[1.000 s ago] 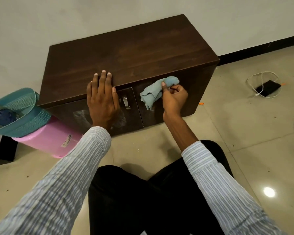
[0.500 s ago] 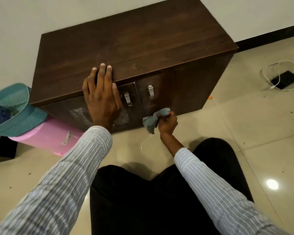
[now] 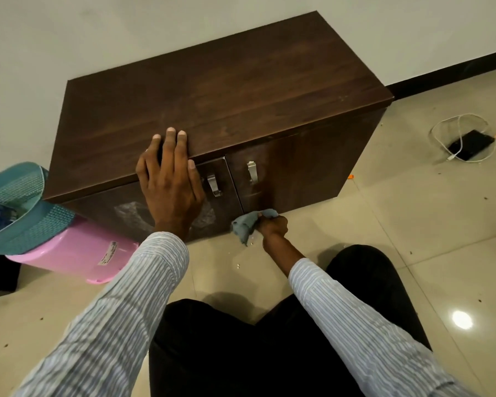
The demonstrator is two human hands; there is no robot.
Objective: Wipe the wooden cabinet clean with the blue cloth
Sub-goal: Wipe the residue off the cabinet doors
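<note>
A low dark wooden cabinet (image 3: 229, 90) with two front doors and metal handles stands against the wall. My left hand (image 3: 169, 179) rests flat over its front top edge, fingers straight on the top. My right hand (image 3: 272, 226) grips the crumpled blue cloth (image 3: 246, 224) at the bottom edge of the right door, just above the floor. Pale smudges show on the left door beside my left wrist.
A pink bin (image 3: 75, 250) with a teal lid (image 3: 17, 207) leans at the cabinet's left end. A black phone (image 3: 470, 144) with a white cable (image 3: 447, 124) lies on the tiled floor to the right. My black-trousered knees (image 3: 269, 339) are near the cabinet front.
My right hand has carried the cloth down the right door, from near its top to its bottom edge. The left hand has stayed on the cabinet's top edge.
</note>
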